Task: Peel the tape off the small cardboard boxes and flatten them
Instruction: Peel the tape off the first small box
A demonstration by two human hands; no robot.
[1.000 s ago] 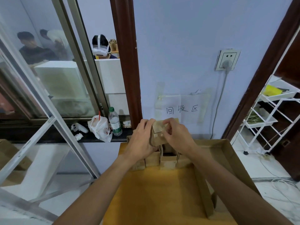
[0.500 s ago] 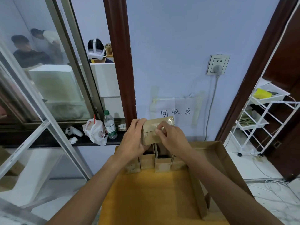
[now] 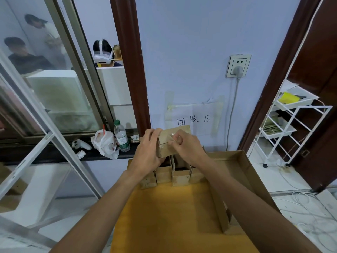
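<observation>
While both hands were raised over the far end of the yellow bench [image 3: 173, 220], the small cardboard box [image 3: 176, 132] was held in the air between them, just above a row of other small boxes [image 3: 180, 177] that stood side by side at the bench's back edge.

Left hand [image 3: 148, 152]: fingers [image 3: 155, 132] curled round the box's left end, gripping it.

Right hand [image 3: 187, 148]: fingers [image 3: 177, 139] bunched narrow, pinching clear tape [image 3: 171, 136] on the box's near face. How much tape had lifted could not be told.

A large shallow cardboard tray [image 3: 244, 161] lay just beside the row, on the right.

On the dark sill [image 3: 54, 154] to the left, a green-capped water bottle [image 3: 121, 136] stood upright just beside a crumpled white plastic bag [image 3: 104, 143].

A handwritten paper sign [image 3: 195, 119] was taped to the wall behind the held box. A wall socket [image 3: 238, 65] with a plug in it sat above and to the right.
</observation>
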